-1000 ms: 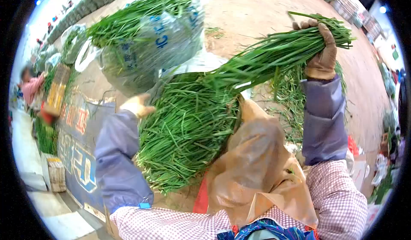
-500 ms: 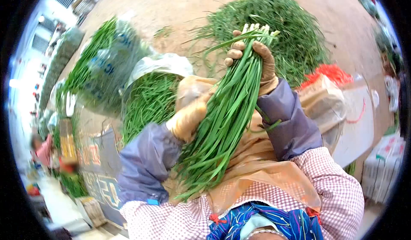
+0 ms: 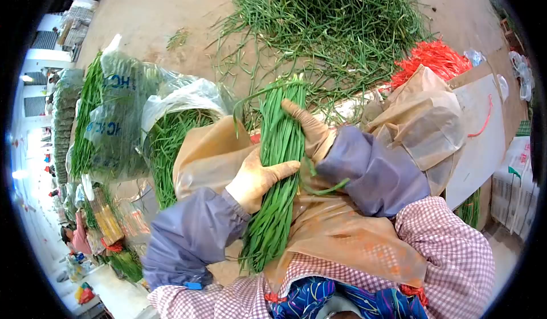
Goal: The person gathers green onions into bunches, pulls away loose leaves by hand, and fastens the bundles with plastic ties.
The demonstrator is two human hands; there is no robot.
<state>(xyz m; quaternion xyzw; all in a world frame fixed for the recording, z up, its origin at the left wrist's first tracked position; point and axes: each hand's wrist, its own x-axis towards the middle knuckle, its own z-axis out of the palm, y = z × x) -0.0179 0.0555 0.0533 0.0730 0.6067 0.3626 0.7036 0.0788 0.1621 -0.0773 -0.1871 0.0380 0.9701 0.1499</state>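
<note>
A long bunch of garlic chives (image 3: pixel 279 131) stands over my lap, pale cut ends away from me and leaf tips toward my chest. My right hand (image 3: pixel 310 128), in a tan glove, grips the upper part from the right, its thumb lying along the front. Lower down, my left hand (image 3: pixel 256 181), also gloved, holds the bunch from the left with the thumb across the leaves. The fingers of both hands are hidden behind the stems. A few loose leaves (image 3: pixel 325 189) stick out beneath my right wrist.
A large heap of loose green leaves (image 3: pixel 330 17) lies on the floor ahead. Plastic bags of chives (image 3: pixel 122 119) stand at left. Red ties (image 3: pixel 433 60) lie beyond my covered right knee (image 3: pixel 424 114), near a pale board (image 3: pixel 478 136). A person (image 3: pixel 80 236) is at far left.
The bunch has come lower and more upright. My left hand has moved up and onto it, thumb across the front. My right hand has come down with the bunch, and the view has shifted.
</note>
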